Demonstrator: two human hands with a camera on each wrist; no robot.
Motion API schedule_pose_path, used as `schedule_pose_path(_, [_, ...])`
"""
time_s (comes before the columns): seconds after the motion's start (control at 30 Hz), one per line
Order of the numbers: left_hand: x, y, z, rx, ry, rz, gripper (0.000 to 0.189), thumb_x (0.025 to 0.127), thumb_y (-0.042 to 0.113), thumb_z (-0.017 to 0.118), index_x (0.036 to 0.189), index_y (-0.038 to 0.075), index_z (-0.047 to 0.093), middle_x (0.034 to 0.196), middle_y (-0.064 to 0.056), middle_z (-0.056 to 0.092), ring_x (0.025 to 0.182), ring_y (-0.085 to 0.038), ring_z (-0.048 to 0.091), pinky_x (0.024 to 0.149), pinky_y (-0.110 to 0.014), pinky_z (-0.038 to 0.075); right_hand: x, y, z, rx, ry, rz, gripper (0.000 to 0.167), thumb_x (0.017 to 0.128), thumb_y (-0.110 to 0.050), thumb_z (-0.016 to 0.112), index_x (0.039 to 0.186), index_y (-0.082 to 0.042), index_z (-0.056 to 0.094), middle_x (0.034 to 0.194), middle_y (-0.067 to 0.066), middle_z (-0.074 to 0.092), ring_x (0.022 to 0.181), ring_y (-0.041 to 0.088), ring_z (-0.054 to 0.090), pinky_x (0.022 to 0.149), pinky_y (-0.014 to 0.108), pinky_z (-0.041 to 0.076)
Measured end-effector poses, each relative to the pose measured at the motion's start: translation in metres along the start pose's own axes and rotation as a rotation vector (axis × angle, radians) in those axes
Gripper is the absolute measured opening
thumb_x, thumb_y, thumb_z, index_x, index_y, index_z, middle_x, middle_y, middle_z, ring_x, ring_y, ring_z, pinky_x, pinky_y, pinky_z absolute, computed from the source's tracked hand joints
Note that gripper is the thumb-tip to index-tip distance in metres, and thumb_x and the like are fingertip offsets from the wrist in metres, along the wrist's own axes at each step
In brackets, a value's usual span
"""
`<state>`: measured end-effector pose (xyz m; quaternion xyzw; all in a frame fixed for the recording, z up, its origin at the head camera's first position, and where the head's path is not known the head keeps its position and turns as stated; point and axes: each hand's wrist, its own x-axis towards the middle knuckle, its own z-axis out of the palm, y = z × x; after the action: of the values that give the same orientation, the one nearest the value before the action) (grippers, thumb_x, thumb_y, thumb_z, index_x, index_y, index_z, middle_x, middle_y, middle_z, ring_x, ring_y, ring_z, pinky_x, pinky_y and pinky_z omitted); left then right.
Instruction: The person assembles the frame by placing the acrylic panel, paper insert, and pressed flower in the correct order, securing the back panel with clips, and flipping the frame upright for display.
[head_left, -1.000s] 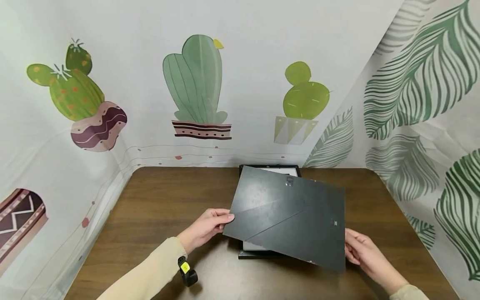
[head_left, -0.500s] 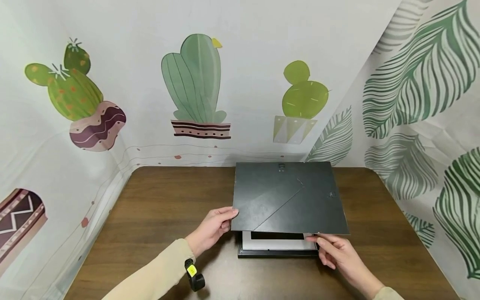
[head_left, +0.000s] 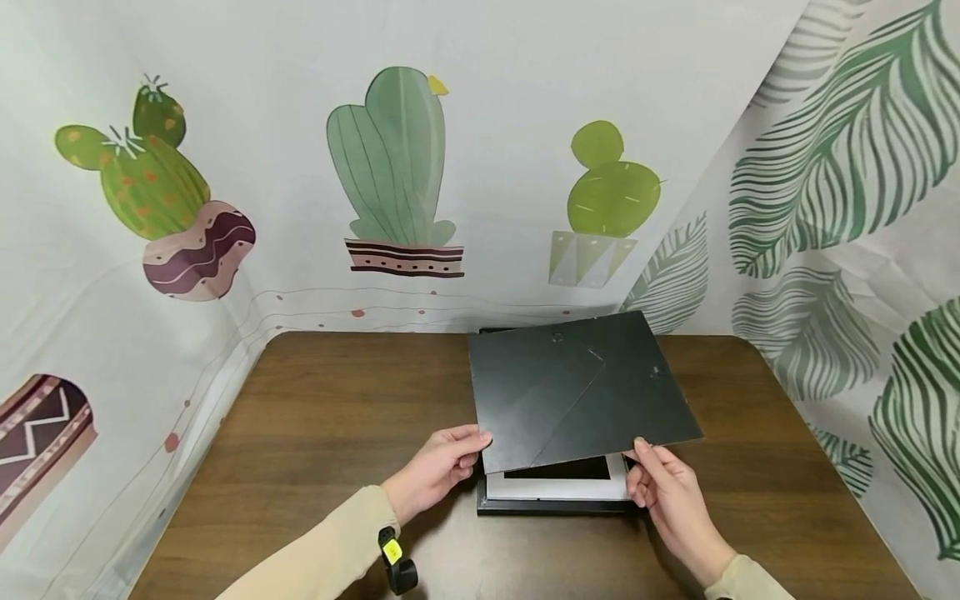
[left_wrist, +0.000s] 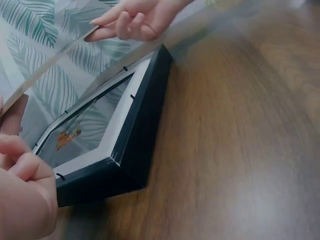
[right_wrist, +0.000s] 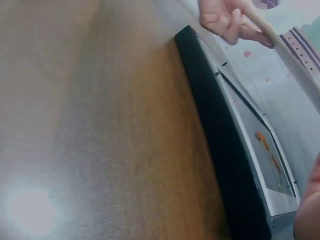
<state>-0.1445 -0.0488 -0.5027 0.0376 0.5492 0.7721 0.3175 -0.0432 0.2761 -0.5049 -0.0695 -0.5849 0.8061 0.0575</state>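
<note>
Head view: a black backing board (head_left: pixel 577 387), pinched at its near corners by both hands (head_left: pixel 442 467) (head_left: pixel 667 492), is best squared over the frame (head_left: pixel 555 492) on the table (head_left: pixel 337 417) before being lowered.

**Camera arrangement**

Head view: above and behind, looking forward and down over the table (head_left: pixel 337 417) toward the curtained back wall. Left wrist view: low, close, facing right along the black frame (left_wrist: pixel 135 145). Right wrist view: low, close, facing left along it. All three share the frame.
</note>
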Motion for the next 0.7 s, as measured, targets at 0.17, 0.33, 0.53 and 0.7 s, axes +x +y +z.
schedule_pose_path(0.17, [-0.002, -0.001, -0.005, 0.144, -0.091, 0.003, 0.024, 0.101, 0.012, 0.067, 0.081, 0.016, 0.055, 0.068, 0.009, 0.040, 0.059, -0.006, 0.031, 0.056, -0.021, 0.026, 0.004, -0.007, -0.002, -0.008, 0.023, -0.024, 0.036, 0.112, -0.013, 0.047, 0.090, -0.015, 0.076, 0.060, -0.004, 0.058, 0.052, 0.003, 0.049, 0.047, 0.021, 0.030])
schedule_pose_path(0.33, [0.000, 0.006, -0.021, 0.254, -0.111, 0.017, 0.031, 0.109, 0.035, 0.056, 0.102, 0.006, 0.064, 0.078, 0.006, 0.054, 0.062, -0.006, 0.037, 0.057, -0.019, 0.030, 0.008, -0.015, -0.012, -0.026, -0.037, -0.048, 0.037, 0.112, -0.010, 0.046, 0.087, -0.014, 0.073, 0.060, -0.004, 0.055, 0.052, 0.012, 0.036, 0.055, 0.036, 0.018])
schedule_pose_path(0.53, [0.005, 0.027, -0.042, 0.204, -0.008, 0.048, 0.063, 0.110, 0.057, 0.037, 0.124, 0.002, 0.062, 0.098, 0.001, 0.068, 0.065, -0.008, 0.045, 0.053, -0.017, 0.031, 0.016, -0.025, -0.034, -0.092, -0.239, -0.009, 0.039, 0.113, -0.006, 0.037, 0.080, -0.013, 0.057, 0.058, 0.004, 0.037, 0.055, 0.028, 0.020, 0.053, 0.041, 0.014])
schedule_pose_path(0.7, [0.010, 0.039, -0.040, 0.368, -0.045, 0.063, 0.052, 0.110, 0.044, 0.050, 0.127, 0.000, 0.070, 0.103, 0.001, 0.072, 0.069, -0.009, 0.046, 0.058, -0.021, 0.037, 0.026, -0.033, -0.049, -0.146, -0.458, 0.041, 0.037, 0.113, -0.006, 0.032, 0.078, -0.007, 0.041, 0.060, 0.013, 0.026, 0.053, 0.031, 0.017, 0.051, 0.044, 0.013])
